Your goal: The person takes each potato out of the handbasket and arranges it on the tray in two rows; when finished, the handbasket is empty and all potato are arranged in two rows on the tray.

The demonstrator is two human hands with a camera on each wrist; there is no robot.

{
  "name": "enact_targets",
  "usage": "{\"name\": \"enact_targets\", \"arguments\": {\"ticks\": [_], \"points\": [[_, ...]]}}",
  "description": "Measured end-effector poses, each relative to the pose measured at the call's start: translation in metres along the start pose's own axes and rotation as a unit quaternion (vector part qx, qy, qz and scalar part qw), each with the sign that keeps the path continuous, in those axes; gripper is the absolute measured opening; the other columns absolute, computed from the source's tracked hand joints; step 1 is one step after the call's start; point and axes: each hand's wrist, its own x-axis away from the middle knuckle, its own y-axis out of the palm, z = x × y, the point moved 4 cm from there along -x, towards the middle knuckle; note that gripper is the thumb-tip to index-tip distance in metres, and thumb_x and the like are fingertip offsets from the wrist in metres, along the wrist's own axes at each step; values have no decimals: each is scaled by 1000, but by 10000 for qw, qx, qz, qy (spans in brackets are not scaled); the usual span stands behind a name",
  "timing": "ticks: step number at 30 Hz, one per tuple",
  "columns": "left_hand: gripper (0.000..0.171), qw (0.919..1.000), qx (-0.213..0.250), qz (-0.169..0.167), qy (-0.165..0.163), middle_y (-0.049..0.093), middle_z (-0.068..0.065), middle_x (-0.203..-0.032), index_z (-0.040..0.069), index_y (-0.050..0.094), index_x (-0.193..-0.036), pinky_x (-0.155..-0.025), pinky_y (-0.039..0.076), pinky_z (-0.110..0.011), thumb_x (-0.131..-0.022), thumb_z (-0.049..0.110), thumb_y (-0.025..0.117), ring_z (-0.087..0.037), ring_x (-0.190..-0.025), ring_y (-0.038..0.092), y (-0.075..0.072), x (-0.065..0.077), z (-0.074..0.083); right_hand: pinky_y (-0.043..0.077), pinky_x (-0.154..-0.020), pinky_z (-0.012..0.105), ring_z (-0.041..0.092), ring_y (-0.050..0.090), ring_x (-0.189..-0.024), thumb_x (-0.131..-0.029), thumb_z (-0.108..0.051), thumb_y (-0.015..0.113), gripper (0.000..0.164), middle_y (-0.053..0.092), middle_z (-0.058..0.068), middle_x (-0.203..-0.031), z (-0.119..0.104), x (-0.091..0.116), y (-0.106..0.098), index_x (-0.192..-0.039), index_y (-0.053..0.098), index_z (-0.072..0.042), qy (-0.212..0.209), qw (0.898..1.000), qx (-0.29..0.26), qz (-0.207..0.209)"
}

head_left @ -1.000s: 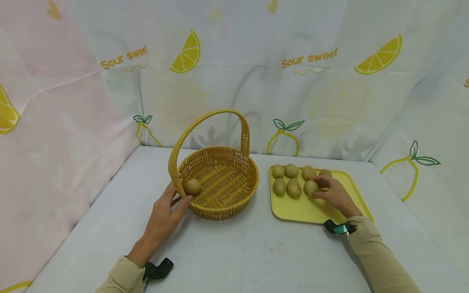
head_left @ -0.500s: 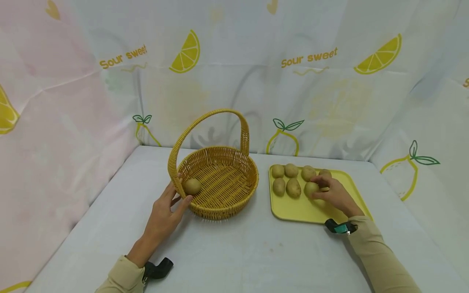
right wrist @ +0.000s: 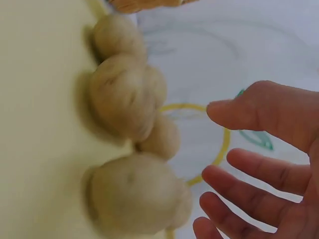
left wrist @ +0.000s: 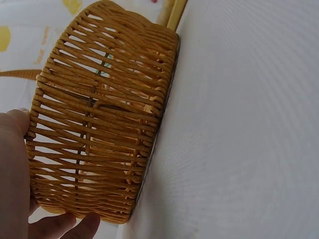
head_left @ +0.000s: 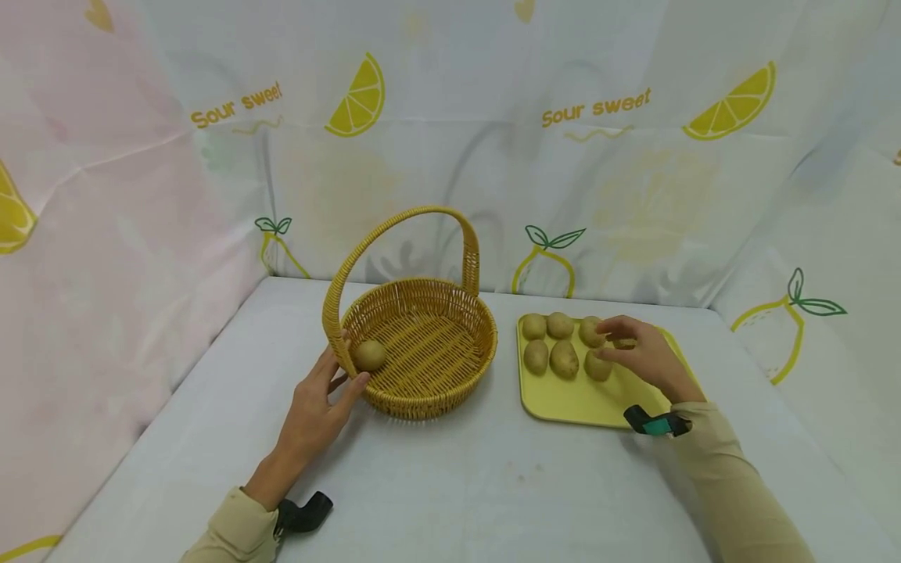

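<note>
A round wicker basket (head_left: 422, 407) with a tall arched handle stands left of centre, and one potato (head_left: 369, 356) lies inside it by the handle's base. My left hand (head_left: 318, 410) grips the basket's left side; in the left wrist view the thumb is at the rim and fingertips (left wrist: 88, 225) lie against the wall. On a yellow tray (head_left: 573, 408), several potatoes sit in two rows. My right hand (head_left: 644, 356) hovers over the tray's right part with fingers spread. It holds nothing, and a potato (right wrist: 134, 194) lies apart from its fingertips in the right wrist view.
A white cloth covers the table (head_left: 450, 493). Behind it hangs a pale curtain (head_left: 450, 156) printed with lemons, close to the basket and tray. A gap of table separates the basket from the tray.
My right hand has let go of the front-row potato and lifted slightly up and back from it. That potato stays on the tray. The left hand keeps its hold on the basket.
</note>
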Motion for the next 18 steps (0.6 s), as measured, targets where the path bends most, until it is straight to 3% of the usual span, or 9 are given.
{"name": "enact_targets", "arguments": {"ticks": [4,9,18], "points": [[65,10000,-33,-14,-19,34,-18,-164,-1,39,-158,-95,57,-50,-103,15,69,-40,-135,52,0,0,0,53,-99,44,40,58,-122,-97,-15,75,38,64,22,-131,-20,-12,-1,-129,64,3,-14,9997,-239,5],[64,10000,-61,-18,-57,35,-17,-164,0,39,-158,-95,58,-49,-103,16,69,-39,-134,53,0,1,-1,55,-94,27,35,60,-121,-99,-14,74,32,64,17,-131,-44,-30,3,-127,67,-1,-330,9984,-453,-63],[65,10000,-55,-12,-37,34,-16,-165,1,38,-159,-95,57,-48,-104,15,68,-38,-135,52,0,0,-3,54,-100,41,29,62,-118,-99,-15,74,34,66,15,-128,-83,-56,22,-128,67,1,-650,9920,-996,-421]]}}
